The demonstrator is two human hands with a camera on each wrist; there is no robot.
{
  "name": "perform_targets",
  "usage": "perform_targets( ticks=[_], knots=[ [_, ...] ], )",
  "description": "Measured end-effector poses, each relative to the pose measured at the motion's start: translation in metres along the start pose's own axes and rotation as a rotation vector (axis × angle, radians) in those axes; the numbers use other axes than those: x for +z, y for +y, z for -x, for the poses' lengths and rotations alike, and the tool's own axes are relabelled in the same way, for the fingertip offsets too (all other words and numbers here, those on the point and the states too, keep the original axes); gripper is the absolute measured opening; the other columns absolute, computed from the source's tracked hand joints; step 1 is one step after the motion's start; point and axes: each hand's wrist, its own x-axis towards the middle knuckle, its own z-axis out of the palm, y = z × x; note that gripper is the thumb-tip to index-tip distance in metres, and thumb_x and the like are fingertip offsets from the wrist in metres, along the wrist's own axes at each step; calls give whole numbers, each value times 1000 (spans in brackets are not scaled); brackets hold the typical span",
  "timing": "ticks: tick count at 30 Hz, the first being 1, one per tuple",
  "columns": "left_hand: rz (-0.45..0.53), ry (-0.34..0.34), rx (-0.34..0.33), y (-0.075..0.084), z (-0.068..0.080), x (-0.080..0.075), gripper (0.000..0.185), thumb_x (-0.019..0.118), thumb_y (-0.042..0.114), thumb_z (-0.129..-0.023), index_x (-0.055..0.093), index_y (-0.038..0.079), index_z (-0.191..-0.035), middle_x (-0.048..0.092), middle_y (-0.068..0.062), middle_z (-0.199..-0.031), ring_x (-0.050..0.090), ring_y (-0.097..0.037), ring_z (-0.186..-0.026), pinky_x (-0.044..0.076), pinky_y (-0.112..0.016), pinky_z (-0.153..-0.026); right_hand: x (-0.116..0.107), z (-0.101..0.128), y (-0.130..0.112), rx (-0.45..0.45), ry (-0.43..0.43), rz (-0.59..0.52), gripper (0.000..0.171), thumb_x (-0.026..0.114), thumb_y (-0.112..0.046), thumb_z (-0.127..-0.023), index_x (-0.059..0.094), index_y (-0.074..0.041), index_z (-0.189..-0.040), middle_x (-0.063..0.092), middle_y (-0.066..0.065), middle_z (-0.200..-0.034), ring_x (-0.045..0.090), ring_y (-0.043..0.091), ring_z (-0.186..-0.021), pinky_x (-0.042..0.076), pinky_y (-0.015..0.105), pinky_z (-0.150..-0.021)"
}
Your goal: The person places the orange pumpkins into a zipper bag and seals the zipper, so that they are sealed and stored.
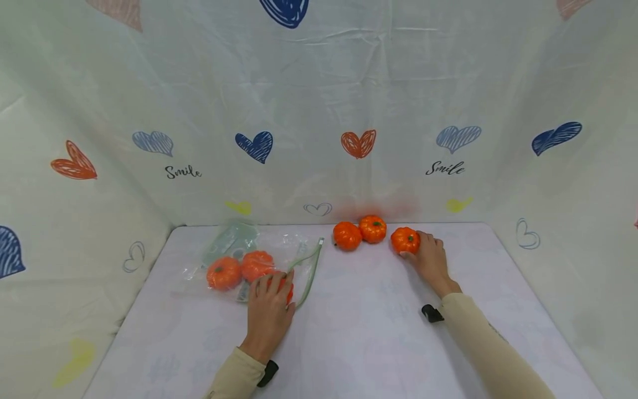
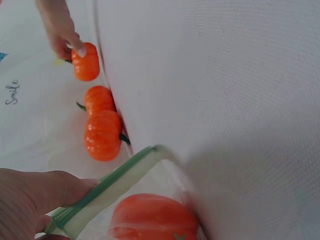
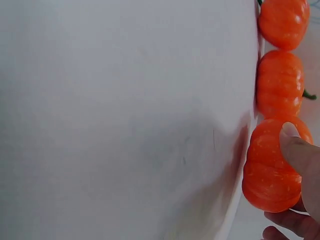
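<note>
My right hand (image 1: 431, 265) grips a small orange toy pumpkin (image 1: 404, 240) near the table's back edge. The right wrist view shows the thumb across this pumpkin (image 3: 272, 167) and fingers around its far side. On the left lies a clear plastic zip bag (image 1: 286, 249) with a green-edged mouth spread apart, facing right. Several orange pumpkins (image 1: 224, 273) are inside it. My left hand (image 1: 269, 313) lies over the bag's mouth, partly covering one pumpkin. In the left wrist view its thumb and fingers pinch the green zip edge (image 2: 102, 189).
Two more pumpkins, one left (image 1: 347, 236) and one right (image 1: 372, 229), sit side by side at the table's back edge, between the bag and my right hand. A pale curtain (image 1: 309, 100) printed with hearts rises behind the white table (image 1: 359, 332) and at both sides.
</note>
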Motion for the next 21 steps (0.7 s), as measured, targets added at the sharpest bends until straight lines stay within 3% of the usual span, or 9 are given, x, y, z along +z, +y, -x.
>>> perform_targets(
  ticks=[10, 21],
  knots=[
    [-7, 39, 19, -1, -1, 0, 74, 102, 11, -62, 73, 4, -131, 69, -12, -115, 57, -35, -112, 46, -54, -100, 5, 30, -19, -107, 12, -49, 74, 84, -18, -91, 46, 13, -147, 54, 35, -141, 45, 54, -128, 38, 66, -111],
    [-20, 16, 16, -2, -1, -2, 74, 101, 11, -65, 72, 4, -132, 68, -12, -117, 57, -34, -113, 46, -53, -101, 21, 60, -56, -221, -12, -92, 77, 89, -20, -86, 50, 6, -148, 58, 25, -143, 48, 46, -129, 38, 63, -110]
  ],
)
